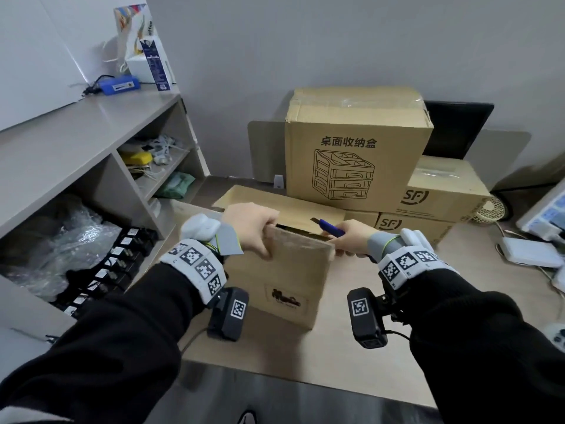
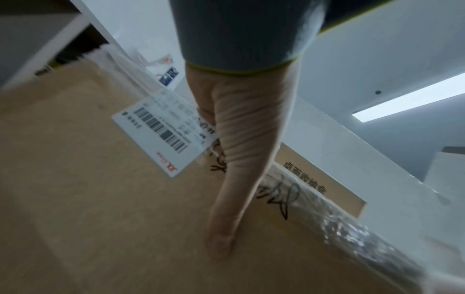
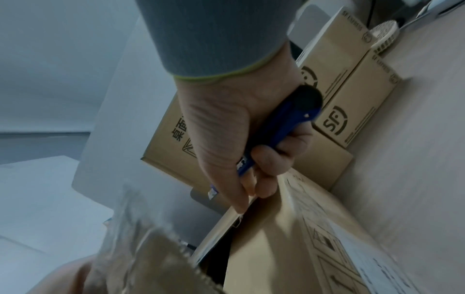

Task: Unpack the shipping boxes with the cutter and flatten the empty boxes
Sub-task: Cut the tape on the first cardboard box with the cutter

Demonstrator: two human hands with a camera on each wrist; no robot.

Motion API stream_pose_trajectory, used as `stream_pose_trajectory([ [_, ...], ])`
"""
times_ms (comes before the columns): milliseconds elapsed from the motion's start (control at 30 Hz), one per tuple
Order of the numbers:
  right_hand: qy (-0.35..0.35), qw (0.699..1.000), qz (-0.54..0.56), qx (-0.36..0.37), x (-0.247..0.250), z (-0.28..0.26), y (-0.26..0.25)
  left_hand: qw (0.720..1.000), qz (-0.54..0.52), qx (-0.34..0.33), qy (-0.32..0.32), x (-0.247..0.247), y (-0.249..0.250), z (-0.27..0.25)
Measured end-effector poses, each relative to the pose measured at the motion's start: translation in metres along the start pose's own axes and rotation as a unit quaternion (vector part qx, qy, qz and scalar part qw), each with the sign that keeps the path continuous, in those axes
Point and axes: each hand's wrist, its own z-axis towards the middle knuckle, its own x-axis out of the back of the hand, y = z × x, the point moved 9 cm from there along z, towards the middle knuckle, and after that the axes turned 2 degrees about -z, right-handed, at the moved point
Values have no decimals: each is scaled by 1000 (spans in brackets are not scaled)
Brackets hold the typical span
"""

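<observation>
Opening the first box (image 1: 284, 270) at the desk's (image 1: 351, 332) near edge is underway: left hand (image 1: 250, 231) curls over its near flap, right hand (image 1: 351, 240) grips the cutter (image 1: 331, 228) beside the gap. Three sealed boxes (image 1: 354, 148) wait at the far edge; nothing looks flattened.

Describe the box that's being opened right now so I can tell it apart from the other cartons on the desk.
On the desk, in front of the tall carton printed with a drawer organiser, stands a smaller brown box nearest the person. The left hand grips its flap; the right hand holds a blue cutter. Unlike the SF boxes, its front bears a small dark logo.
</observation>
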Motion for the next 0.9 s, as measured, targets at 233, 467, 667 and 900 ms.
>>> stream_pose_trajectory([
  [233, -8, 995, -57, 75, -29, 3, -41, 985, -52, 98, -130, -8, -37, -34],
  [467, 11, 993, -50, 103, -39, 5, -74, 930, -181, 95, -305, -72, -36, -79],
  [667, 5, 986, -107, 131, -61, 14, -103, 938, -143, 89, -303, -94, -54, -73],
  [900, -33, 977, -147, 153, -87, 13, -117, 937, -122, 95, -313, -106, -60, -51],
])
